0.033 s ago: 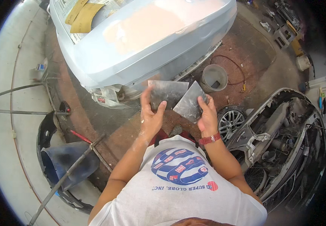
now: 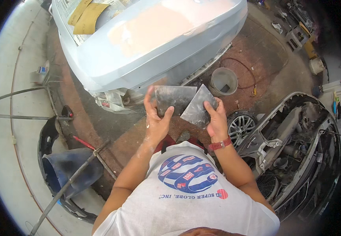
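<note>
My left hand [image 2: 157, 122] grips a thin, dark grey rectangular sheet [image 2: 174, 97], thumb on its face and fingers at its left edge and behind. Its surface is smeared with pale dust, and whitish smudges mark my fingers and wrist. In my right hand [image 2: 217, 120] is a second dark grey sheet [image 2: 197, 105], held tilted between the thumb and the fingers behind it. The right sheet's left edge overlaps the first one. Ahead of both hands is a light grey car body panel [image 2: 139, 72] with a peach-coloured patch [image 2: 150, 29].
Curved yellow strips [image 2: 91, 19] lie on newspaper on the car. A grey bucket [image 2: 224, 82] stands beyond my right hand. To the right are an alloy wheel [image 2: 241, 128] and a stripped car front [image 2: 292, 145]. A metal stand [image 2: 74, 181] and a blue drum [image 2: 80, 169] are at left.
My left index finger has shifted slightly outward along the sheet's edge. My right thumb has slid a little left over the second sheet. Both sheets stay in hand.
</note>
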`<state>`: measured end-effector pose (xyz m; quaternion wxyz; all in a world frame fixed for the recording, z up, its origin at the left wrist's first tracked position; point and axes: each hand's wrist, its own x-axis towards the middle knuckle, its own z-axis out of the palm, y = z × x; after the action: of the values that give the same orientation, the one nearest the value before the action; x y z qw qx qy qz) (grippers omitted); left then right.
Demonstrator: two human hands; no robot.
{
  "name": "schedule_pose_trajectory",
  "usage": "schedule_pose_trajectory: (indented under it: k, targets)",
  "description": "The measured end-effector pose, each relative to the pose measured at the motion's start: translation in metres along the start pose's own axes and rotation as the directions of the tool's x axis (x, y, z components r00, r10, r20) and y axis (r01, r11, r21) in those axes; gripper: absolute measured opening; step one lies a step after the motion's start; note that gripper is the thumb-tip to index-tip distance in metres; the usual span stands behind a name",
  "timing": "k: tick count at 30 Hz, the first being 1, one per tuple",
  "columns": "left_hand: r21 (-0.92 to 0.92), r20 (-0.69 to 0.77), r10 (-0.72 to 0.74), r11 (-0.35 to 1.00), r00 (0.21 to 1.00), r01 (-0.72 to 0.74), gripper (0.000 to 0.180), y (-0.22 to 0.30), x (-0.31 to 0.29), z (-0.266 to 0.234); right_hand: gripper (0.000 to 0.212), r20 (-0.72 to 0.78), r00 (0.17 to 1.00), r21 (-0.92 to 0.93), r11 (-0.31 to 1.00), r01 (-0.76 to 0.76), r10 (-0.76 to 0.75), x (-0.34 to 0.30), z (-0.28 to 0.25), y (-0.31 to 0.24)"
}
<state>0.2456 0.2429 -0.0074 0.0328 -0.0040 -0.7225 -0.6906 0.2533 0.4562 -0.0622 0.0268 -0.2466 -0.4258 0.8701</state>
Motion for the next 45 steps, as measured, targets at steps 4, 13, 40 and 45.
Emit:
schedule_pose_trajectory:
  k: [4,13,40,45]
  targets:
    - [-0.229,0.213,-0.171,0.948,0.962,0.219,0.067,-0.007,0.005,-0.018,0.036,-0.010,0.980,-0.187,0.963,0.195,-0.200,0.026,0.006,-0.013]
    - [0.163,0.403,-0.349,0.937,0.846,0.309,0.051,0.002,-0.011,-0.047,0.036,0.333,0.917,-0.515,0.773,0.371,-0.218,0.024,0.062,-0.024]
    - [-0.147,-0.489,-0.185,0.981,0.852,0.128,0.043,-0.033,-0.114,-0.509,0.023,0.545,0.479,-0.615,0.716,-0.330,0.688,-0.096,0.452,0.312]
    - [-0.246,-0.523,-0.210,0.965,0.826,0.090,0.036,-0.015,-0.129,-0.578,0.042,0.774,0.612,-0.485,0.773,0.409,0.162,-0.135,0.562,0.367]
